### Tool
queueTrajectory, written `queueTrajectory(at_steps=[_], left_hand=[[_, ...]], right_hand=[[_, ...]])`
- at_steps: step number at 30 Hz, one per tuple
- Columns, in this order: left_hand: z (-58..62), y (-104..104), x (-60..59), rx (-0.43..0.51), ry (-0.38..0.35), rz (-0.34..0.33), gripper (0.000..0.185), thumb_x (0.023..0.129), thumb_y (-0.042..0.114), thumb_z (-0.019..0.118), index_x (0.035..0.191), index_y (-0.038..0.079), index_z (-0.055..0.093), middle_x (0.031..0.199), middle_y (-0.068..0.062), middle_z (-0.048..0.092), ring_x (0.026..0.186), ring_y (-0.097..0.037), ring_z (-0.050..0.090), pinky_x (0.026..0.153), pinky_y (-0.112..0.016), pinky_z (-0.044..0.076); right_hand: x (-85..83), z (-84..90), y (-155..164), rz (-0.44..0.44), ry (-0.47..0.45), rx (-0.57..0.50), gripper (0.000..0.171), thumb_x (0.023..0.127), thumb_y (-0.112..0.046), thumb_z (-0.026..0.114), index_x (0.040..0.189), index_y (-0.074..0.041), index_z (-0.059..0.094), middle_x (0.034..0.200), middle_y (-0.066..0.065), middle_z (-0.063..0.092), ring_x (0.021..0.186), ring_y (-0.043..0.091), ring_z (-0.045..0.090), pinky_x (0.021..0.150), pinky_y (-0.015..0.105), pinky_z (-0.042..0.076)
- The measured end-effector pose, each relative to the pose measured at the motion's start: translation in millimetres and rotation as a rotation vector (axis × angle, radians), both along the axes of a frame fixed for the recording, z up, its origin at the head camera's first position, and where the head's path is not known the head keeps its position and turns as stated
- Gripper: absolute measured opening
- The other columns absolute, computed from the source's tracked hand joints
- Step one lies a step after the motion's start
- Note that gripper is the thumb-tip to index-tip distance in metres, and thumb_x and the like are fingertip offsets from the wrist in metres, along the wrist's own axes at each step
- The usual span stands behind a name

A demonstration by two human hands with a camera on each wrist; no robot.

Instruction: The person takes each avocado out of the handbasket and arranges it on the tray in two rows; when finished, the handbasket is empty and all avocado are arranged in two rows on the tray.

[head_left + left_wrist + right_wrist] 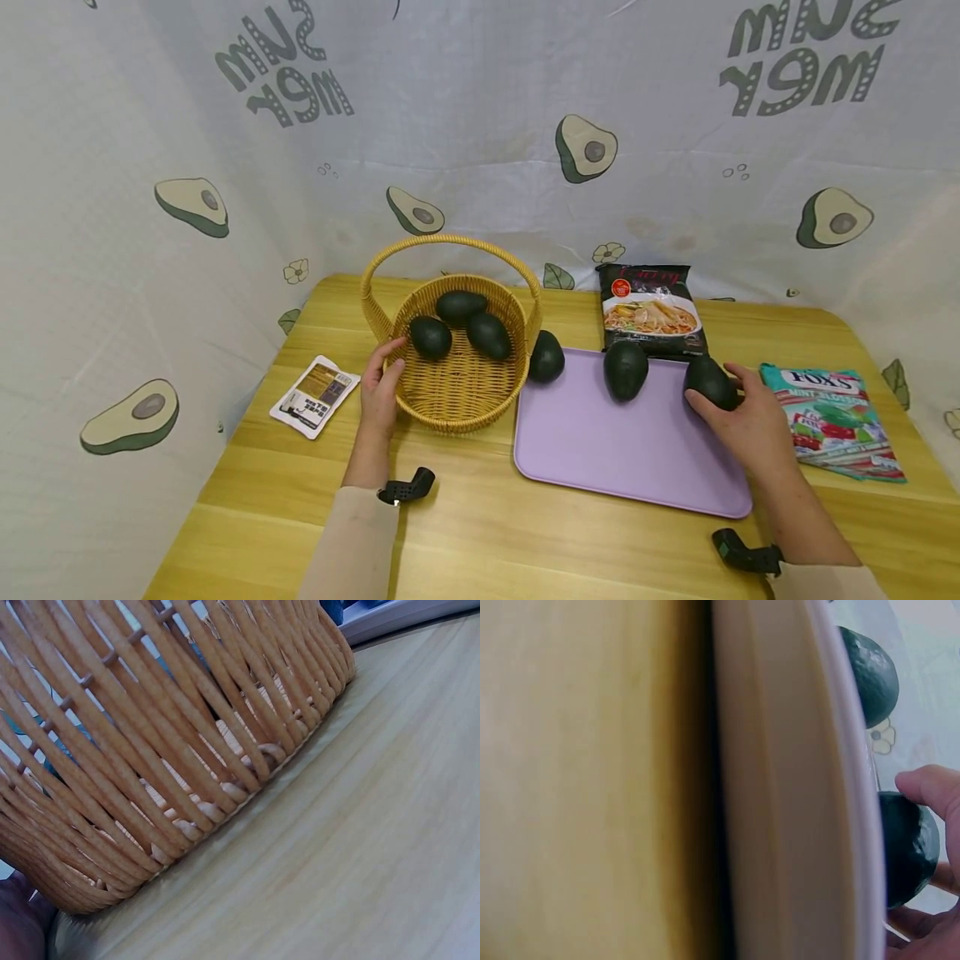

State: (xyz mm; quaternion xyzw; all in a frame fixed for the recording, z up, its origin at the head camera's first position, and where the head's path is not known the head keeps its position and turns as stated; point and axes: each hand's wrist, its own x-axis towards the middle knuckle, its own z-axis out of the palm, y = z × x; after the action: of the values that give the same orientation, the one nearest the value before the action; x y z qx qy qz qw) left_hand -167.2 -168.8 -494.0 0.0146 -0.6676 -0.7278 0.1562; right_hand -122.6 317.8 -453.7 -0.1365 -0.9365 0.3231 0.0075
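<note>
On the left side of the table stands a yellow wicker basket (461, 423) with a tall arched handle. Three dark green avocados (431, 337) lie inside it. My left hand (381, 396) holds the basket's near left rim; in the left wrist view the woven wall (187, 727) fills much of the picture. At the right end of a lilac tray (600, 442), my right hand (753, 421) grips an avocado (711, 383) between thumb and fingers. Another avocado (626, 371) lies at the tray's far edge. One more avocado (547, 358) sits by the tray's far left corner, beside the basket.
A black noodle packet (651, 312) lies behind the tray. To the tray's right is a teal candy bag (840, 425). A small white-and-brown packet (315, 397) lies left of the basket. A printed curtain (480, 183) hangs along the table's back and left sides.
</note>
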Motion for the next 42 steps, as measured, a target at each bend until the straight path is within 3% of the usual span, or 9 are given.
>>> queueTrajectory(at_steps=[12,18,32,42], left_hand=[[0.0,1,0.0,0.002,0.015,0.004,0.037,0.099,-0.001,0.047,0.133,-0.011,0.057,0.141,-0.025,0.056,0.131,-0.009,0.050,0.119,-0.037,0.027],[-0.4,1,-0.5,0.006,0.027,0.005,0.037,0.099,-0.001,0.047,0.133,-0.012,0.056,0.139,-0.022,0.058,0.131,-0.012,0.051,0.116,-0.032,0.030],[-0.9,0,-0.4,0.017,0.030,-0.007,0.038,0.099,0.000,0.047,0.134,-0.012,0.056,0.140,-0.024,0.055,0.128,-0.006,0.051,0.113,-0.030,0.033],[-0.7,0,-0.2,0.020,0.031,-0.005,0.037,0.099,0.000,0.047,0.133,-0.012,0.057,0.137,-0.020,0.059,0.131,-0.015,0.052,0.110,-0.025,0.035]], right_hand=[[0.5,1.0,-2,0.003,-0.019,0.005,0.094,0.096,-0.051,0.064,0.160,0.003,0.022,0.149,0.042,0.035,0.126,0.059,0.040,0.097,0.076,0.040],[0.7,1.1,-2,0.002,-0.026,0.009,0.090,0.097,-0.047,0.064,0.159,0.003,0.022,0.149,0.042,0.035,0.125,0.060,0.041,0.097,0.076,0.041],[0.4,2.9,-1,-0.012,-0.042,0.008,0.095,0.096,-0.054,0.062,0.160,0.002,0.019,0.151,0.042,0.034,0.127,0.061,0.041,0.097,0.074,0.041],[4.5,24.0,-8,-0.014,0.013,0.070,0.091,0.097,-0.051,0.062,0.161,-0.002,0.022,0.153,0.040,0.034,0.131,0.060,0.040,0.098,0.075,0.039]])
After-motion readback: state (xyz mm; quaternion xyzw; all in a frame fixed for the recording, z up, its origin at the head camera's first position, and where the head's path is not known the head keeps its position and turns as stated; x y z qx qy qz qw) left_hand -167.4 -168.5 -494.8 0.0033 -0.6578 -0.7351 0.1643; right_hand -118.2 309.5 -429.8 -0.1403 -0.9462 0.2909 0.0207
